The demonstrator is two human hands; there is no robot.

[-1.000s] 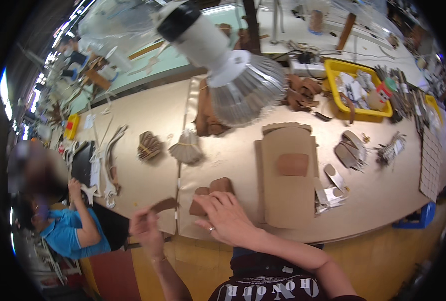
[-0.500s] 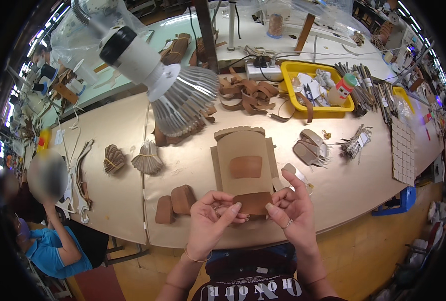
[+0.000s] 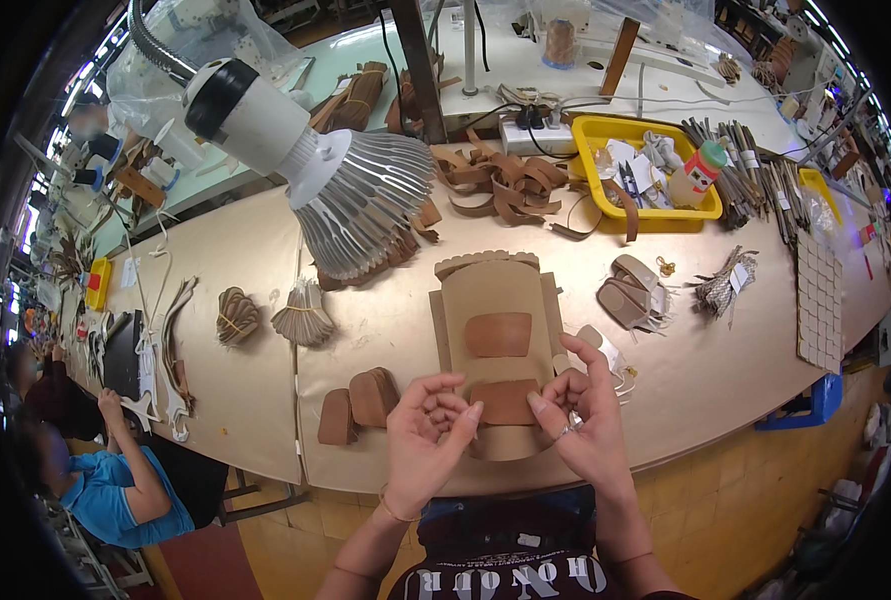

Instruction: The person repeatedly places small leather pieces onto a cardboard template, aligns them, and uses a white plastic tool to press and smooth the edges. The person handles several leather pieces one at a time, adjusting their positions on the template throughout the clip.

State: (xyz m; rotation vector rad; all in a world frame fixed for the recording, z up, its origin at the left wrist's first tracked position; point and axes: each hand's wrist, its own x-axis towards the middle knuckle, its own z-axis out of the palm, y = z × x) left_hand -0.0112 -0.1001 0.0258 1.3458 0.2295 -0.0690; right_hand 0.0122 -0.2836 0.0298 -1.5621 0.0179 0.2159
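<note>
A tan cardboard board (image 3: 490, 285) lies on the beige workbench (image 3: 385, 330) in front of me. Two brown leather pieces lie on it, the upper one (image 3: 497, 333) mid-board and the lower one (image 3: 505, 400) near its front end. My left hand (image 3: 425, 435) is at the lower piece's left edge with curled fingers, its fingertips touching it. My right hand (image 3: 580, 420), wearing a ring, touches the piece's right edge with one fingertip. Neither hand has the piece lifted.
A white lamp head (image 3: 335, 190) hangs over the bench. Small stacks of brown pieces (image 3: 355, 400) sit left of my hands, with more soles (image 3: 630, 295) to the right. A yellow tray (image 3: 655, 170), leather strips (image 3: 500, 185) and a seated person (image 3: 95, 470) are nearby.
My view swung right from the stacks to the board. My hands came together over the board's front end with a brown piece, which now lies flat between my fingertips.
</note>
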